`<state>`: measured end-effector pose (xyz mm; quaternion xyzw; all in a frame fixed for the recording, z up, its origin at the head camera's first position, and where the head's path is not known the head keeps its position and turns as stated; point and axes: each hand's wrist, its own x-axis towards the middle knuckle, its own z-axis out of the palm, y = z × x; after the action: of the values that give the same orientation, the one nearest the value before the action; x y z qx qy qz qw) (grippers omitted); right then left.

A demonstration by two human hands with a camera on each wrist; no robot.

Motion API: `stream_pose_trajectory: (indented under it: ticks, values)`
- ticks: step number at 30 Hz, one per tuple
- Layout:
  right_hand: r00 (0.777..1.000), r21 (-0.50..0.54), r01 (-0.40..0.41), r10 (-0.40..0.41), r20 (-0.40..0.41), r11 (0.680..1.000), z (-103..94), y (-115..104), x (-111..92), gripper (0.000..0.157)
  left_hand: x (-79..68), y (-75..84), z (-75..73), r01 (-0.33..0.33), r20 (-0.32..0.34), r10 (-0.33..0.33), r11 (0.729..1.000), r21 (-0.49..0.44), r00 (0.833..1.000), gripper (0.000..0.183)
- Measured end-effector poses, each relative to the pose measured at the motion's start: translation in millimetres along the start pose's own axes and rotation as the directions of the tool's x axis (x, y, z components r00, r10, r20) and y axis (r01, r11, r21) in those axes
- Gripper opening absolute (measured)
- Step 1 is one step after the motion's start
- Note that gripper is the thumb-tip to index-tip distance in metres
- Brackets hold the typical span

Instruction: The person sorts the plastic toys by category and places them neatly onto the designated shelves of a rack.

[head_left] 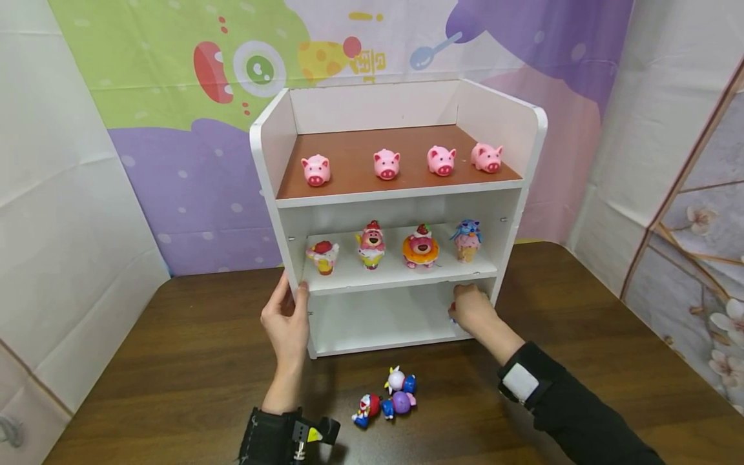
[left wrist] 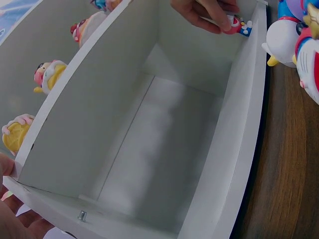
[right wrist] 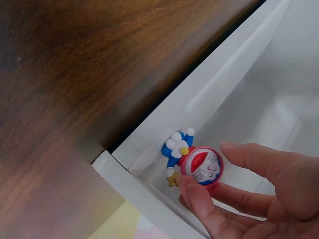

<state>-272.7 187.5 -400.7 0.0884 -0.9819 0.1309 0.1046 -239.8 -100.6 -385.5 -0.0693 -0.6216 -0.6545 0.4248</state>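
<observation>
A small white shelf unit (head_left: 372, 110) stands on the table, and my left hand (head_left: 289, 329) grips its left side panel, thumb at the front edge. Inside the bottom compartment, at the right end, my right hand (head_left: 479, 316) holds a blue, red and white cat figurine (right wrist: 202, 167) by its round head between thumb and fingers. The figurine's feet are at the compartment floor, close to the front lip; the head view mostly hides it. On the table before the unit lie three more figurines: a white-headed one (head_left: 396, 379), a purple-headed one (head_left: 400, 403) and a red-and-white one (head_left: 366, 410).
Several pink pigs (head_left: 386, 165) line the brown top shelf. The middle shelf (head_left: 395, 281) carries a row of dessert-themed figurines, among them a pink bear in an orange ring (head_left: 421, 248) and a blue one on a cone (head_left: 467, 242). A patterned cloth (head_left: 192, 174) hangs behind.
</observation>
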Motion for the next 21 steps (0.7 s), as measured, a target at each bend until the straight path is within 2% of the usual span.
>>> stream_pose_trajectory:
  ticks: [7,11,15,21]
  values:
    - [0.998,-0.02,-0.025,0.024,-0.052,0.999,-12.6,-13.0,-12.5,0.013,0.2,3.6,0.4,0.018,-0.005,-0.018,1.0,0.001,1.0,0.036]
    - [0.993,-0.053,0.046,-0.052,-0.104,0.998,-18.9,-22.5,-27.2,0.016,0.8,9.3,0.6,0.02,0.006,-0.02,1.0,-0.013,1.0,0.036]
    - [0.987,-0.068,0.12,-0.126,-0.094,0.99,-21.4,-32.7,-41.7,0.021,0.5,6.5,0.7,0.017,0.005,-0.017,1.0,-0.012,1.0,0.036]
    - [0.977,0.049,0.208,-0.206,-0.046,0.977,-14.1,-45.8,-54.5,0.019,-0.1,-0.2,0.4,0.001,-0.003,-0.001,1.0,0.005,1.0,0.035]
